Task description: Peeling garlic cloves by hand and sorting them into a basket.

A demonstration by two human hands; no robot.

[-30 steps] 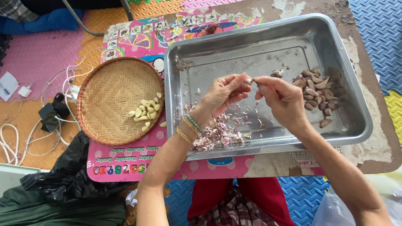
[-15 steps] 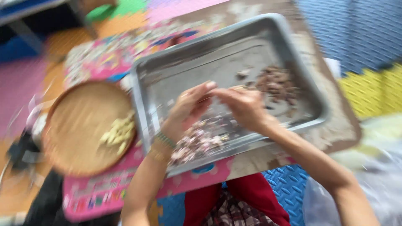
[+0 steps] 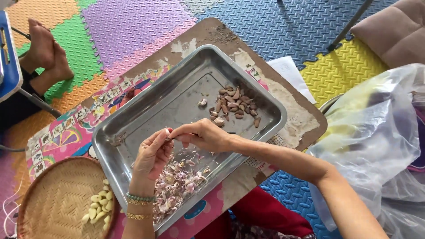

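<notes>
**Garlic clove pinched between two hands over the steel tray**

Garlic clove [image 3: 168, 132], small and pale, sits between the fingertips of both hands above the middle of the metal tray [image 3: 133, 128]. The left hand [image 3: 152, 157] comes up from 6 o'clock with its fingers curled narrow around the clove; beaded and gold bracelets [image 3: 141, 203] ring its wrist. The right hand [image 3: 203, 136] reaches in from 4 o'clock, its thumb and forefinger closed on the same clove, and a thin dark tip, perhaps a small blade, pokes out past its knuckles at 3 o'clock; what it is cannot be told for sure.

Just below the hands, at the tray's 6 o'clock side, lies a heap of purplish papery skins [image 3: 177, 186]. At the tray's 2 o'clock corner a loose cluster of unpeeled brown cloves [image 3: 234, 106] rests on the bare metal, well apart from the skins.

The tray stands tilted across a low brown surface [image 3: 208, 33] with a bright pink patterned mat [image 3: 66, 128] under its 9 o'clock edge. At 8 o'clock, just beside the tray, a round woven basket [image 3: 53, 199] holds a small pile of peeled pale cloves [image 3: 97, 206] along its right side. A large clear plastic bag [image 3: 376, 132] fills the 3 o'clock side. Coloured foam floor tiles [image 3: 133, 22] lie all around, and another person's bare feet [image 3: 44, 53] rest on them at 10 o'clock.
</notes>
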